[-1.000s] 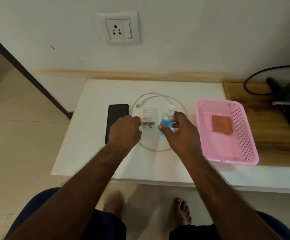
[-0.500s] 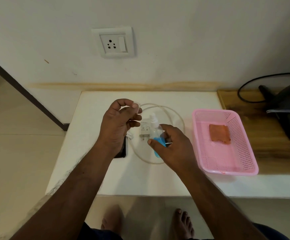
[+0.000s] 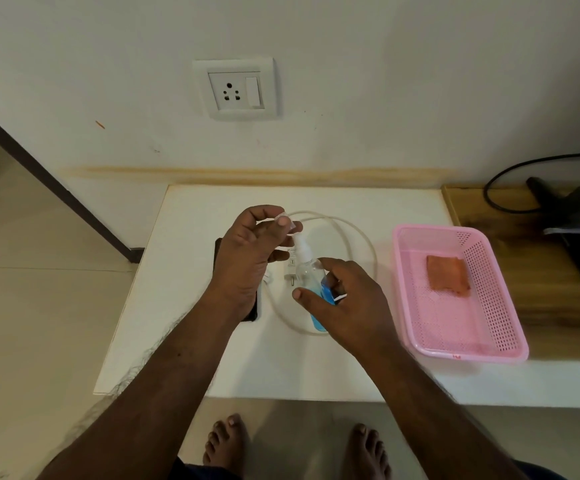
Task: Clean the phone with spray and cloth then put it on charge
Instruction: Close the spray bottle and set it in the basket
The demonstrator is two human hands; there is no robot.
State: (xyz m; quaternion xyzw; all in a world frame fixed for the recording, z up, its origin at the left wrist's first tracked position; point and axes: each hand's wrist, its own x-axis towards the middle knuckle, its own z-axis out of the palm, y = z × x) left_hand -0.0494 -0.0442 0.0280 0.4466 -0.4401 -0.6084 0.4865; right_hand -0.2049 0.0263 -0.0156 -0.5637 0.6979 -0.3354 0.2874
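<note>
Two bare hands work above a white table (image 3: 184,341), the spray bottle (image 3: 311,285) between them. The right hand (image 3: 347,306) grips the bottle's blue lower half, thumb and fingers curled round it; the bottle tilts, its nozzle pointing up and away toward the wall socket (image 3: 235,89). Left of the bottle, the left hand (image 3: 247,258) pinches the clear cap (image 3: 287,221) between thumb and fingertips. Beneath that hand lies the dark phone (image 3: 252,311), largely hidden, its long axis running near to far. A white charger (image 3: 290,268) and looped cable (image 3: 358,237) sit behind the bottle. Right of the bottle, a pink basket (image 3: 455,348) holds the orange cloth (image 3: 448,275). Bare tabletop lies nearer than the bottle.
</note>
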